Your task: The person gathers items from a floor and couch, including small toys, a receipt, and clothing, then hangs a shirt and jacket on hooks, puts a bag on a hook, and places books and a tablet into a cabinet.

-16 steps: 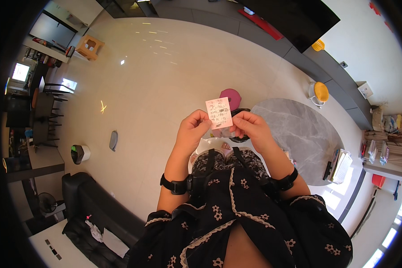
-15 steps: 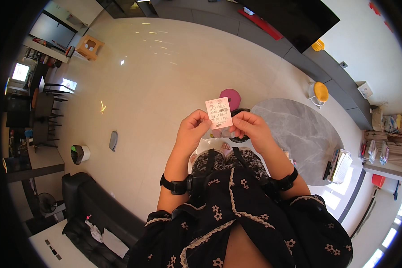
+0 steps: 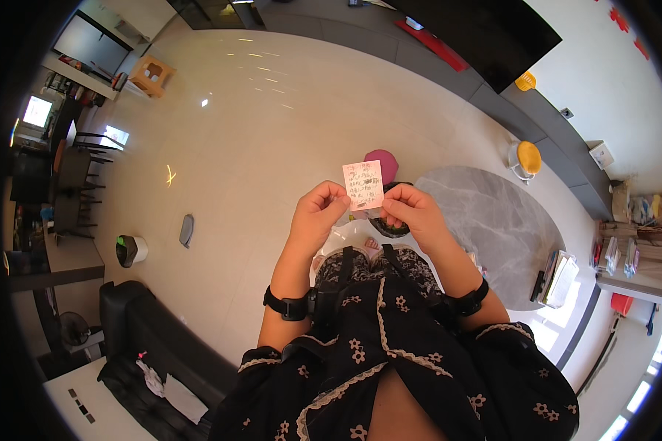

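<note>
Glossy cream tiled floor [image 3: 257, 132] spreads wide from nine to twelve o'clock of the hands, bounded at one o'clock by the long edge of a matte dark-grey cabinet [image 3: 434, 82] and at eight by a black leather-look sofa [image 3: 148, 317]. Between three and four o'clock, the curved rim of a smooth grey, white-veined oval table [image 3: 496, 220] passes behind the right hand [image 3: 412, 208], limiting the open room on that side. Centred ahead of the body, a pale pink rectangular paper note [image 3: 364, 185] is held up flat, dark handwriting facing the wearer. The left hand [image 3: 321, 208] pinches its left edge between thumb and curled fingers; the right hand pinches its lower right corner likewise. Just past the note, toward one o'clock, shows a rounded purple object [image 3: 384, 166], partly covered by the paper. Compared with half a second ago, both hands keep the same grip, the note sits slightly farther right and more upright, and the surroundings have turned a little clockwise in view.
</note>
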Tool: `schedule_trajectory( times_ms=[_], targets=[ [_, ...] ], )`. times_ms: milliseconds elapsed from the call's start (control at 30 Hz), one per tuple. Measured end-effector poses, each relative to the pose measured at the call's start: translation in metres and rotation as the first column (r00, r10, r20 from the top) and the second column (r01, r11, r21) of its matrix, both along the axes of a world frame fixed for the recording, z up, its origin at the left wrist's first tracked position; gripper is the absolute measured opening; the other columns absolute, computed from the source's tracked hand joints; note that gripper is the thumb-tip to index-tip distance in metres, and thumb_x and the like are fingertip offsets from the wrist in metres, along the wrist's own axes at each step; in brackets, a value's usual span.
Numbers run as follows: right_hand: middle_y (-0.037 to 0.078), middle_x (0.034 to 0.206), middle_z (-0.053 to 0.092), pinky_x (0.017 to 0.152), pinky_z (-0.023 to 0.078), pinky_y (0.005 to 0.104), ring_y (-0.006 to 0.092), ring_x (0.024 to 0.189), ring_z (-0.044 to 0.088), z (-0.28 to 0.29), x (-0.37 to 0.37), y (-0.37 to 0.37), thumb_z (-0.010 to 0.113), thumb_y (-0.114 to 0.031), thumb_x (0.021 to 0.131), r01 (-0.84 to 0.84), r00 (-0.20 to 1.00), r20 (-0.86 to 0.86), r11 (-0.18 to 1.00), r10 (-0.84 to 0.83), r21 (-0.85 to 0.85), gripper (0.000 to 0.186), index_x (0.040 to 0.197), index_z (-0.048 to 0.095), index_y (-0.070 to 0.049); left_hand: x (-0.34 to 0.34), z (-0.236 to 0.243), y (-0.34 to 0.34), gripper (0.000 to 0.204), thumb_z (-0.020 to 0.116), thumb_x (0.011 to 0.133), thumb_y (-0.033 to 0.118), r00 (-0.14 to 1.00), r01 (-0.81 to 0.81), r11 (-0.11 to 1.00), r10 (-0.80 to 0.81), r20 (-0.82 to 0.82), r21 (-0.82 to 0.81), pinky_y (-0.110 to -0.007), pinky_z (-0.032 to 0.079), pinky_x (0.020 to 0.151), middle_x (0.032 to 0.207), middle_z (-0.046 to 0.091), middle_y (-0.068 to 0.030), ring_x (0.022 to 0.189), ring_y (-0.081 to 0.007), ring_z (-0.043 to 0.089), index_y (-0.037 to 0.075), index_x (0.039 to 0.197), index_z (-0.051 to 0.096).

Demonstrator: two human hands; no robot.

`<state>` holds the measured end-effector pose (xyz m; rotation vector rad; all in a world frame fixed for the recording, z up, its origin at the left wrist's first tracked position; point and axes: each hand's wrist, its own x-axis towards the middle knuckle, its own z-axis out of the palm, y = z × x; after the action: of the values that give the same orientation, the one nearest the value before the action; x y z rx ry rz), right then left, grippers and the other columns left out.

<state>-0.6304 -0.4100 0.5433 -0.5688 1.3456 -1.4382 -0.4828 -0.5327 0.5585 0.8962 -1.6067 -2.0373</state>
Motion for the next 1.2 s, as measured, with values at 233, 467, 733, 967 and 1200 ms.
schedule_trajectory(
  times_ms=[233,467,733,967,1200],
  targets=[
    [0.001,0.073,0.058,0.054,0.038,0.0174,0.0052,0.060,0.049,0.0050,0.0019,-0.0017,0.055,-0.013,0.083,-0.006,1.000,0.002,1.000,0.006,0.010,0.010,0.085,0.056,-0.003,0.0042,0.0016,-0.0006,0.007,0.055,0.080,0.011,1.000,-0.009,0.999,0.008,-0.001,-0.048,-0.017,0.031,0.054,0.065,0.047,0.0057,0.059,-0.0025,0.037,0.004,0.077,0.055],
    [0.001,0.073,0.059,0.055,0.038,0.0162,0.0041,0.060,0.049,0.0060,0.0033,-0.0018,0.055,-0.014,0.083,-0.019,1.000,0.004,1.000,0.018,0.009,0.011,0.086,0.057,-0.004,0.0061,0.0055,0.0013,0.007,0.055,0.080,0.011,1.000,-0.025,0.999,0.025,-0.003,-0.040,-0.017,0.030,0.054,0.065,0.047,0.0057,0.058,-0.0027,0.037,0.005,0.077,0.055],
    [0.000,0.073,0.058,0.055,0.038,0.0167,0.0044,0.060,0.049,0.0050,0.0040,-0.0017,0.055,-0.014,0.083,-0.021,1.000,0.004,1.000,0.021,0.003,0.010,0.085,0.057,-0.004,0.0089,0.0005,-0.0025,0.007,0.056,0.081,0.010,1.000,-0.001,0.999,0.000,-0.015,-0.035,-0.017,0.031,0.055,0.067,0.050,0.0055,0.061,-0.0016,0.040,0.003,0.079,0.055],
    [0.000,0.072,0.057,0.055,0.038,0.0172,0.0045,0.060,0.048,0.0019,0.0036,0.0003,0.055,-0.013,0.083,-0.012,1.000,-0.009,1.000,0.012,-0.025,0.009,0.084,0.055,-0.004,0.0071,0.0009,-0.0011,0.007,0.056,0.081,0.010,1.000,0.001,0.999,-0.002,-0.017,-0.040,-0.017,0.031,0.054,0.067,0.049,0.0059,0.060,-0.0014,0.039,0.003,0.079,0.055],
    [0.000,0.071,0.056,0.052,0.036,0.0173,0.0045,0.059,0.048,0.0073,0.0042,0.0011,0.055,-0.011,0.080,0.030,1.000,-0.004,1.000,-0.030,0.001,0.008,0.081,0.056,-0.002,0.0059,0.0023,0.0012,0.007,0.055,0.081,0.009,1.000,0.003,1.000,-0.003,-0.005,-0.028,-0.017,0.033,0.058,0.068,0.050,0.0053,0.063,-0.0019,0.040,0.003,0.079,0.055]
  ],
)
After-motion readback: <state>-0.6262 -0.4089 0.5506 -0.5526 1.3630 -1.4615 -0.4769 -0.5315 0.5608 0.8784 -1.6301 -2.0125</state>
